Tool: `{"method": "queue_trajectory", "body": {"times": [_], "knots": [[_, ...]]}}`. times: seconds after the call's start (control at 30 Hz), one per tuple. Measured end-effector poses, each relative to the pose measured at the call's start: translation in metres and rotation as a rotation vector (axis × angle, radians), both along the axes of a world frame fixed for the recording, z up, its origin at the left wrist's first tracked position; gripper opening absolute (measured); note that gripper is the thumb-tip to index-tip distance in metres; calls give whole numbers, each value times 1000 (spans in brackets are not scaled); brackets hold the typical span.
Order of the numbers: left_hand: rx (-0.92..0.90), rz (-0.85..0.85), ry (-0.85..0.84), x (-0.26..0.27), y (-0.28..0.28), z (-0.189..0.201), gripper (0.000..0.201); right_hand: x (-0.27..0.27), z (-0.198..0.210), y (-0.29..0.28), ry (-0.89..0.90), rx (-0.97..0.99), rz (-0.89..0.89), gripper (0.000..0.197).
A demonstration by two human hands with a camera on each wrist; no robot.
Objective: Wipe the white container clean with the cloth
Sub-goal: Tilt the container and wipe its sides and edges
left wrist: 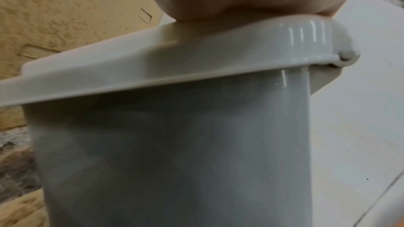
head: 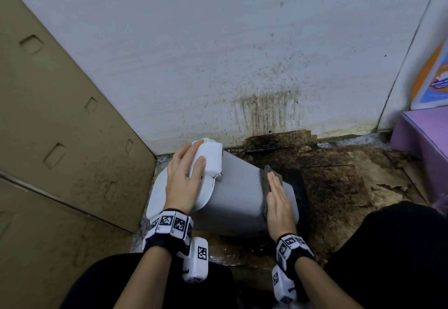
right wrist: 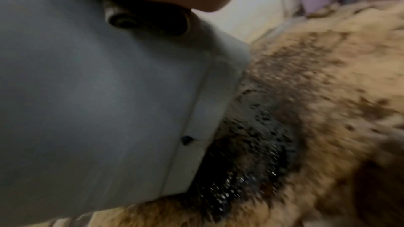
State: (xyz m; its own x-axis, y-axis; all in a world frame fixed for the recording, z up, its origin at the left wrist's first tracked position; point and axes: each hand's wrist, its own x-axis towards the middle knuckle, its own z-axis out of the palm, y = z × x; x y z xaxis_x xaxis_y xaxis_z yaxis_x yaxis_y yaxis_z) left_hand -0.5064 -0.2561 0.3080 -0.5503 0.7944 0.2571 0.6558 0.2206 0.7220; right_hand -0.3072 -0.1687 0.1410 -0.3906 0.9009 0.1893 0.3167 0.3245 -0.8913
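The white container (head: 237,192), a lidded plastic bin, is tipped on its side on the dirty floor, lid end to the left. My left hand (head: 185,178) lies over the lid (head: 157,194), fingers curled round its raised white handle block (head: 211,161). My right hand (head: 278,199) presses flat with straight fingers on a dark grey cloth (head: 266,182) against the container's side near its base. In the left wrist view the lid rim (left wrist: 174,61) and grey wall (left wrist: 174,153) fill the frame. The right wrist view shows the container's wall (right wrist: 98,92) and a fold of cloth (right wrist: 144,21) under the palm.
A stained cardboard panel (head: 60,127) stands at the left and a soiled white wall (head: 218,54) behind. Blackened, wet cardboard (head: 327,178) covers the floor to the right. A purple box (head: 424,136) sits at the far right. My dark-clothed knees (head: 388,248) frame the bottom.
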Motion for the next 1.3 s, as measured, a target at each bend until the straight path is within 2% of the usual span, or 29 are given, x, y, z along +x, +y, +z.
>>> {"method": "queue_trajectory", "body": {"times": [0.17,0.37,0.53,0.7,0.8,0.97,1.03,1.2,1.3], "knots": [[-7,7,4,-2,4,-2,51,19,-29,6,-20,-252,-173,54],[-27,24,42,-3,8,-3,53,5,-18,10,2,-407,-259,49],[-25,22,43,-1,7,-2,55,-19,20,-13,67,-322,-219,61],[-21,40,34,3,6,1,53,-55,78,-40,124,-94,-40,58],[-19,38,24,4,3,3,49,-62,93,-46,126,-27,65,60],[-8,32,27,3,2,2,49,-39,69,-32,-67,156,146,57],[0,40,5,2,3,3,52,-24,50,-25,-113,150,127,58],[2,50,-36,2,6,6,58,14,-2,-12,-83,-168,-17,52],[5,51,-20,3,5,5,61,24,-20,-6,-121,-315,-84,52]]}}
